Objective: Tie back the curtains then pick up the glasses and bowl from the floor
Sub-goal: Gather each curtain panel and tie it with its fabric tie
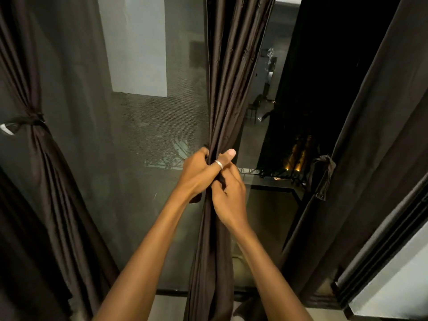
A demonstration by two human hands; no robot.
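dark brown gathered fabric curtain (222, 89) hangs at centre, before mesh-screened glass window (139, 135). left hand (196, 174), silver ring (218, 164) on thumb, fingers curled round bunched folds. right hand (230, 198) just below, touching left hand, clenched on same bundle. second dark brown curtain (53, 181) far left, cinched by dark tie-back band (30, 120). third dark curtain (370, 135) at right hangs loose, dark strap (322, 174) dangling against it.

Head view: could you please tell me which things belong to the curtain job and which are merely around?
Job: middle curtain, gripped by left hand and right hand; tied left curtain; right curtain; hanging tie-back.
Merely around: window screen; balcony railing.
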